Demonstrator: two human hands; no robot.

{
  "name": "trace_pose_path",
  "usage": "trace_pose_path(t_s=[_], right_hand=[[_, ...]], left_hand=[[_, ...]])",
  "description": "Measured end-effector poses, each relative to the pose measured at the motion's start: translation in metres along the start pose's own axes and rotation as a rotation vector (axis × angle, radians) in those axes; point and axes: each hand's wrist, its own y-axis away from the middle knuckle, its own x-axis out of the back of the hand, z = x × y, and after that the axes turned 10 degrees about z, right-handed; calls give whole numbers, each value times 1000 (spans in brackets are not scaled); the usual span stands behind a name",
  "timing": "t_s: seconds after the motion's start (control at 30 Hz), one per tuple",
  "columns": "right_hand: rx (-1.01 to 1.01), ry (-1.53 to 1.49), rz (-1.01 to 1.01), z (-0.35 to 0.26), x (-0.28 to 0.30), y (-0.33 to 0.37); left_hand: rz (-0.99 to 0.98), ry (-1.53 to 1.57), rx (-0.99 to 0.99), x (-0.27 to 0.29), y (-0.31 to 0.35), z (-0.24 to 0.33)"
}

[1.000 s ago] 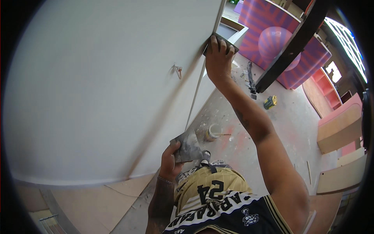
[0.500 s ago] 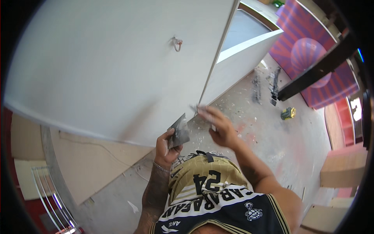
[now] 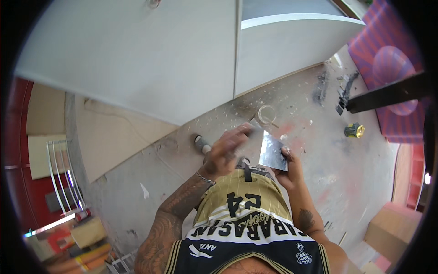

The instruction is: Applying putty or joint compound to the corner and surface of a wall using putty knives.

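Note:
My right hand (image 3: pixel 288 173) grips a flat, shiny metal putty scraper (image 3: pixel 272 153) by its edge, thumb on the near face. The scraper is tilted and catches the light. Left of it, my left hand (image 3: pixel 227 150) is smeared by motion. A grey, blurred blade (image 3: pixel 256 129) shows at the fingertips of that hand, close to the scraper's upper corner. Both hands are in front of my body, above the floor and below the large white panel (image 3: pixel 137 55).
A second white panel (image 3: pixel 287 50) adjoins at the right. On the grey, spattered floor (image 3: pixel 182 164) are a pale ring-shaped thing (image 3: pixel 266 115), a yellow-and-dark can (image 3: pixel 353 130) and black scraps (image 3: pixel 346 93). A dark beam (image 3: pixel 392 93) juts in from the right; a white metal rack (image 3: pixel 64 178) stands left.
My view has shifted, so the panels sit higher. My hands have drawn away from the large panel. The right hand has come down with its scraper flat toward me; the left has tipped over.

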Motion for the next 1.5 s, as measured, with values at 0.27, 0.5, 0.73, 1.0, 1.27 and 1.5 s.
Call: trace_pose_path(t_s=[0.27,0.5,0.73,1.0,1.27,1.5], right_hand=[[-316,-303,-577,-20,-32,30],[1091,837,-813,-3,-55,27],[1242,1306,-755,51,-66,-33],[941,1658,-264,43,-35,-162],[1269,1908,-603,55,-7,-346],[1101,2169,-744,69,91,-505]], left_hand=[[-698,-577,-224,16,1,55],[510,621,1369,40,53,37],[588,924,1531,60,42,-14],[421,539,1494,157,21,-174],[62,563,1669,191,77,-384],[-136,343,1384,216,131,-525]])
